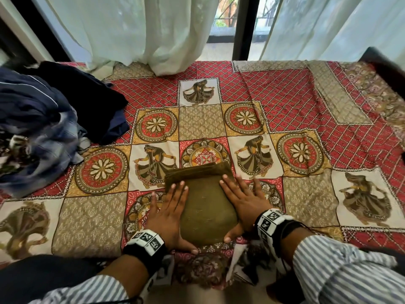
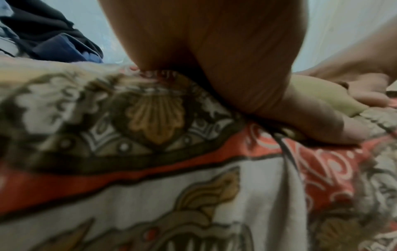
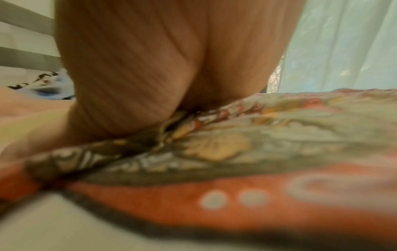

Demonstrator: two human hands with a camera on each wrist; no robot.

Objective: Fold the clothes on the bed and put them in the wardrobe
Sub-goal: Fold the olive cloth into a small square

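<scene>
Folded olive garment (image 1: 207,205) lies near the front edge of the patterned bedspread (image 1: 295,102), left hand (image 1: 173,213) and right hand (image 1: 243,205) flat on its sides, fingers straight; thumbs possibly tucked under the near edge. Unfolded dark clothes pile (image 1: 43,119) sits far left; white curtains (image 1: 131,29) hang behind the bed.

left hand (image 2: 214,56): palm down, thumb on patterned red-and-brown cotton bedsheet (image 2: 150,161) | folded olive-green cloth (image 2: 322,91): beside thumb | right hand (image 2: 361,79): blurred, apparently touching cloth | dark navy clothes heap (image 2: 53,37): far left
</scene>
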